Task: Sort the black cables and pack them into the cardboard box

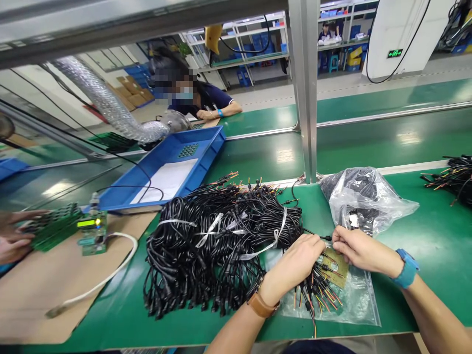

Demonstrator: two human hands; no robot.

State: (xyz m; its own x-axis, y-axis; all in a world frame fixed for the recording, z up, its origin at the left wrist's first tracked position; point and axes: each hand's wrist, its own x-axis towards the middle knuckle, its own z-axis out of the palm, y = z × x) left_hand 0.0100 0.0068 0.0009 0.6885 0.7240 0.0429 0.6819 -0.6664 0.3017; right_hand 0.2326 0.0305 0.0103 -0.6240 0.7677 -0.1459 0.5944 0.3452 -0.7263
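My left hand (297, 260), with a brown strap at the wrist, is closed over black cables, its fingertips partly hidden. My right hand (350, 248), wearing a teal wristband, pinches at the end of a black cable (324, 238) that runs out from my left hand. Below my hands, cable ends with red, yellow and black bare wires (322, 290) fan out over a clear plastic bag (356, 300). A brownish square card (337, 268) lies under those wires. To the left is a heap of black cable bundles (221, 241) tied with white strips.
Behind my right hand sits a clear bag of black parts (368, 191). A metal post (308, 93) rises at the table's back edge. A blue tray (206, 164) holds papers. At left, another person's hands (16, 241) hold green circuit boards; a co-worker (206, 101) sits opposite.
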